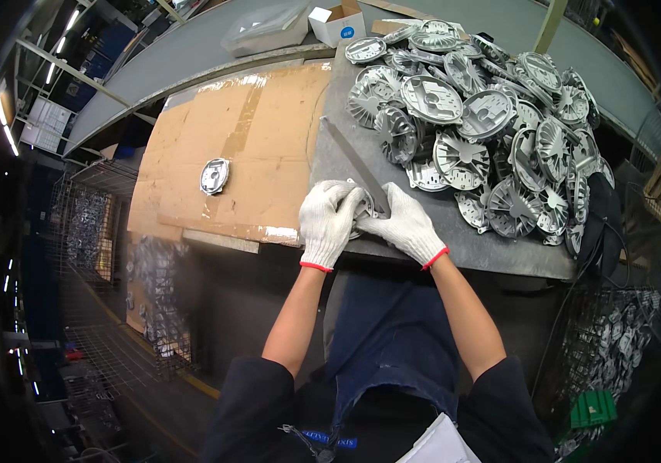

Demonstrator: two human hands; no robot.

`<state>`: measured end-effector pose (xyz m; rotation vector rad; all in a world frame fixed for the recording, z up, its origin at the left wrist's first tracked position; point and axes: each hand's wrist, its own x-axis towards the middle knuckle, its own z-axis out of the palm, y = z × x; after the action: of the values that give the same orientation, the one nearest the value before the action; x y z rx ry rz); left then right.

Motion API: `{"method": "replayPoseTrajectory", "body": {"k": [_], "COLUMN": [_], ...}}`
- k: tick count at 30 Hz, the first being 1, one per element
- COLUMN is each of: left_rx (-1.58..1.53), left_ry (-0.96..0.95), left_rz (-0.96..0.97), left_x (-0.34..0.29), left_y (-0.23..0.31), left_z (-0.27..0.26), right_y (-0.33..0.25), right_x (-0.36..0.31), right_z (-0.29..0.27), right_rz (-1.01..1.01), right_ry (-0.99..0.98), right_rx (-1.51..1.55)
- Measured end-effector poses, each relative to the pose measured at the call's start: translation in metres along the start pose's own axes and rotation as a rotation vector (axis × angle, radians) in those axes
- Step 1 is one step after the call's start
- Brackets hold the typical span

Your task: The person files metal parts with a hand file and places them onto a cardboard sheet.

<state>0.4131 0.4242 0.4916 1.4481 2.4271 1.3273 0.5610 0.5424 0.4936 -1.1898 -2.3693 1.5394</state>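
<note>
My left hand [327, 219], in a white knit glove with a red cuff, is closed on a round silver metal casting [367, 204] at the table's near edge. Gloved the same way, my right hand [407, 224] grips the near end of a long flat grey file [352, 159]. The file slants up and to the left, its far end over the grey tabletop. Fingers cover most of the casting, and I cannot tell whether the file touches it. A single round casting [214, 177] lies on the cardboard to the left.
A tall heap of finned round castings [465, 116] covers the right of the grey table [454, 239]. Taped cardboard [261, 147] lies on the left. Behind stand a clear plastic bin [268, 31] and a white box [338, 27]. Wire cages and a green crate [593, 409] flank me below.
</note>
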Motion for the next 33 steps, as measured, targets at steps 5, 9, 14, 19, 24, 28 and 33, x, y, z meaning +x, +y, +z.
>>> {"method": "replayPoseTrajectory", "body": {"k": [5, 9, 14, 19, 24, 28, 33], "left_rx": [0.034, 0.090, 0.165, 0.190, 0.170, 0.144, 0.210], "left_ry": [0.058, 0.101, 0.129, 0.109, 0.108, 0.062, -0.089], "left_rz": [0.056, 0.164, 0.338, 0.372, 0.352, 0.291, 0.201], "left_x": [0.001, -0.005, 0.000, -0.002, 0.001, -0.004, 0.002], "left_y": [0.003, -0.006, -0.004, -0.003, -0.001, -0.008, -0.002], "left_z": [0.008, 0.004, 0.008, 0.004, 0.005, 0.007, -0.009], "right_y": [0.003, -0.025, -0.035, -0.060, -0.002, -0.018, -0.056], "right_x": [0.002, -0.018, -0.055, -0.083, -0.077, -0.078, -0.068], "right_z": [-0.003, -0.017, -0.040, -0.055, -0.031, -0.044, -0.040], "right_rz": [-0.014, 0.034, -0.215, -0.477, -0.315, -0.396, -0.010], "right_ry": [-0.037, -0.130, 0.222, 0.492, 0.285, 0.406, 0.116], "right_rx": [0.040, 0.092, -0.018, -0.062, -0.779, -0.558, -0.460]}}
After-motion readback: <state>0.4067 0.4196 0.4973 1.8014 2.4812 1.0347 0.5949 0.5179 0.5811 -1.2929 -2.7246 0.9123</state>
